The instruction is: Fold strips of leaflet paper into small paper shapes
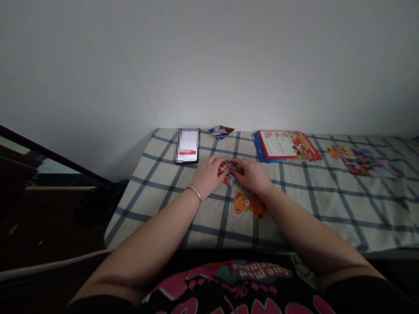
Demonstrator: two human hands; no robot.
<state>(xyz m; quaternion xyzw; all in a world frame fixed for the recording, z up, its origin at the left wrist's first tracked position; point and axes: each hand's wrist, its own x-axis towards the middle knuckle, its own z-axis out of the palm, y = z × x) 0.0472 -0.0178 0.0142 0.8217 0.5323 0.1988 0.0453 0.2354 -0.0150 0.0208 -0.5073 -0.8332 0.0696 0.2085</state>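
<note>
Both hands meet over a small piece of folded, colourfully printed paper (230, 179) on the checked cloth, in the middle of the head view. My left hand (208, 173), with a silver bangle at the wrist, grips its left side, fingers curled. From the right, my right hand (253, 174) pinches the other side between thumb and fingers. Parts of the paper are hidden under the fingers. Behind the hands, near the wall, lies another folded printed paper piece (221, 131), diamond-like in outline.
A lit phone (187, 146) lies left of the hands. Printed sheets (284, 145) are stacked to the right, with another colourful sheet (365, 161) farther right. The checked tablecloth (157, 192) bears bear prints. A wall (209, 65) borders the table's back; a dark bag (96, 205) sits off its left edge.
</note>
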